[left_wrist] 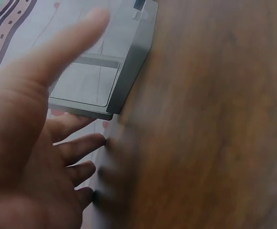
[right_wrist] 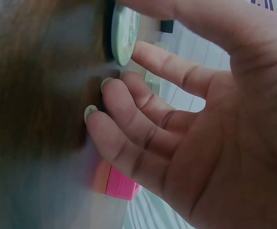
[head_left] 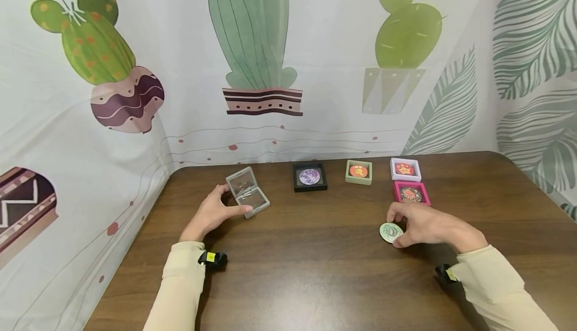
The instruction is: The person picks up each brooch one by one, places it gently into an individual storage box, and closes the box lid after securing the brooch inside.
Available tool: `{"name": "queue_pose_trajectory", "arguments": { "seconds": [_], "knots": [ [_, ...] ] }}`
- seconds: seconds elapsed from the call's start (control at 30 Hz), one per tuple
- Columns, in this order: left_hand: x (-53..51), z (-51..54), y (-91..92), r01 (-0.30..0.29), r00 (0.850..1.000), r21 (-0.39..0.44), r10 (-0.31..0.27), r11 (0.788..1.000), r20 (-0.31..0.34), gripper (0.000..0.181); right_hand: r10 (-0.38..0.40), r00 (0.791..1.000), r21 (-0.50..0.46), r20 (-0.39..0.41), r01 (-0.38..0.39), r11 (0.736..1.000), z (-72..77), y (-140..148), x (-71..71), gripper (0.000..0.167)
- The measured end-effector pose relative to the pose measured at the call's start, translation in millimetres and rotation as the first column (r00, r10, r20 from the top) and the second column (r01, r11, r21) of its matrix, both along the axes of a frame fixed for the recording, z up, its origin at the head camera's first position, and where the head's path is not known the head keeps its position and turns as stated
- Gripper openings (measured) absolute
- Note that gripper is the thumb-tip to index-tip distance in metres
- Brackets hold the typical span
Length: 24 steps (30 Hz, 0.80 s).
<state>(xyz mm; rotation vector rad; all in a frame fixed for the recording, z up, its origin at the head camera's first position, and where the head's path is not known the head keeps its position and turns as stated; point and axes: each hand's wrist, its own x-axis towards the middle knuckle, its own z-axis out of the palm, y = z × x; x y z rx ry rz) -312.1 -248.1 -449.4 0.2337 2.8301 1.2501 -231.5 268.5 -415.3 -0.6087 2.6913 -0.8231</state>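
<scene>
A grey hinged display case point(head_left: 247, 192) stands opened at the table's left, its lid tilted up and its clear windows showing nothing inside. My left hand point(head_left: 215, 211) holds it, thumb on the near frame and index finger at the lid; the left wrist view shows the grey case point(left_wrist: 124, 71) beyond the thumb, the other fingers loosely bent below. On the right, my right hand point(head_left: 425, 227) pinches a round pale green badge point(head_left: 390, 232) with a cartoon print by its edge. The green badge point(right_wrist: 125, 33) is partly cut off in the right wrist view.
Along the back of the wooden table point(head_left: 306, 266) lie framed badges: a black case point(head_left: 310, 187), a light green case point(head_left: 359, 181) and a lilac case point(head_left: 406, 177). A magenta case point(head_left: 423, 197) sits just beyond my right hand. A cactus-print cloth point(head_left: 329, 35) hangs behind.
</scene>
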Motion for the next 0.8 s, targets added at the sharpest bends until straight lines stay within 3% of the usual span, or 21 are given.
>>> {"name": "queue_pose_trajectory", "arguments": {
  "seconds": [0.13,0.23,0.5,0.8],
  "knots": [
    [-0.9,-3.0,1.7,0.091,0.995,-0.044,-0.092,0.995,-0.039,0.101,-0.012,0.999,0.039,-0.053,0.014,0.999,-0.6,-4.3,0.9,0.044],
    [-2.1,-5.0,2.4,0.115,0.992,-0.07,-0.118,0.991,-0.042,0.099,-0.031,0.995,0.067,-0.091,0.037,0.997,-1.0,-8.3,1.8,0.042],
    [-3.6,-4.2,3.9,0.11,0.993,-0.088,-0.113,0.99,-0.02,0.088,-0.096,0.991,0.094,-0.09,0.104,0.99,-1.8,-14.8,4.3,0.043],
    [-3.0,-3.5,4.2,0.109,0.994,-0.083,-0.111,0.991,-0.017,0.08,-0.114,0.989,0.099,-0.094,0.124,0.987,-1.2,-16.9,4.6,0.044]
  ]
}}
